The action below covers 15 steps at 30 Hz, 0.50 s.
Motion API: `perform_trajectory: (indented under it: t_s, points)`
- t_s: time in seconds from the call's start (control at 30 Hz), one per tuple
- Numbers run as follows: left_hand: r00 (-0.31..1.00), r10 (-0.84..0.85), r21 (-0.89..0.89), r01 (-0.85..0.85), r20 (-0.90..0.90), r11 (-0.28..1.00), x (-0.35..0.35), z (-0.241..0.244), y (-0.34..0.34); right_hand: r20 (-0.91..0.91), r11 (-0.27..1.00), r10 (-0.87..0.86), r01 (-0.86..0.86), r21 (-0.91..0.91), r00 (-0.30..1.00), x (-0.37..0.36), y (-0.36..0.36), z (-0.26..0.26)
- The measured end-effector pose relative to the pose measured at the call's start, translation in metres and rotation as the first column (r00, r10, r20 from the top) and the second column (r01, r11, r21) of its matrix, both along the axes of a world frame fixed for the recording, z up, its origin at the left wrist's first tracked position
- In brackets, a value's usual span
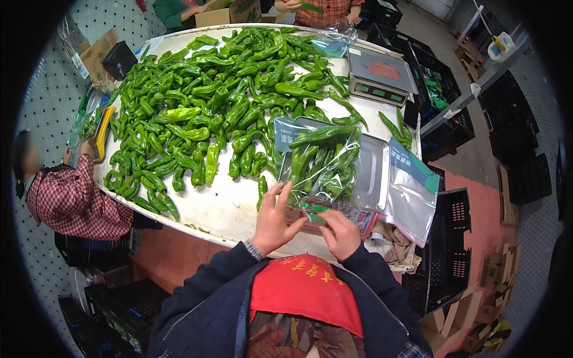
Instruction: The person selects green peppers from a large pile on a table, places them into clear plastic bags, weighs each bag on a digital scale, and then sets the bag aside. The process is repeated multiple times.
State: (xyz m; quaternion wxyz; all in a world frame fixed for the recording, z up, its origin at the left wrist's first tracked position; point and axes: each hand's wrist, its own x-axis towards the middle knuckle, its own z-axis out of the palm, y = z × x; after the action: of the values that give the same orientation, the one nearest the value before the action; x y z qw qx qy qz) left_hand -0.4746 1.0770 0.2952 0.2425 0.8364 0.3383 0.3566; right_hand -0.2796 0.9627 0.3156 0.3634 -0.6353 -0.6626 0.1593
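Observation:
A clear plastic bag of green peppers point(324, 165) lies on the metal pan of a weighing scale point(374, 172) at the table's near side. Both hands are at the bag's near end. My left hand point(274, 219) touches its lower left corner, fingers spread; whether it pinches the film is unclear. My right hand point(340, 232) is at the near edge by the scale's lit green display, fingers bent, grip on the film unclear. A big heap of loose green peppers point(215, 94) spreads over the white table point(215, 217). Flat plastic bags point(409, 192) lie right of the scale.
A second scale point(380, 71) stands at the far right, with a dark phone point(411, 114) near it. Black plastic crates point(447, 250) flank the table's right side. A co-worker in a checked top point(80, 201) is at the left; other people stand across the table. A crumpled cloth point(394, 244) lies near the right corner.

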Motion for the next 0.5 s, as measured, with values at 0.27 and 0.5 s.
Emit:
perform_trajectory:
  t_s: [0.27, 0.5]
  points:
    - [0.995, 0.068, 0.016, -0.067, -0.075, 0.998, 0.046, -0.002, 0.031, -0.39, 0.955, -0.102, -0.02, -0.296, 0.915, -0.032, 0.031, -0.066]
    - [0.995, 0.091, -0.019, -0.09, 0.036, 0.996, 0.025, 0.015, 0.054, -0.077, 0.841, 0.411, -0.41, -0.353, 0.908, 0.002, 0.007, -0.025]
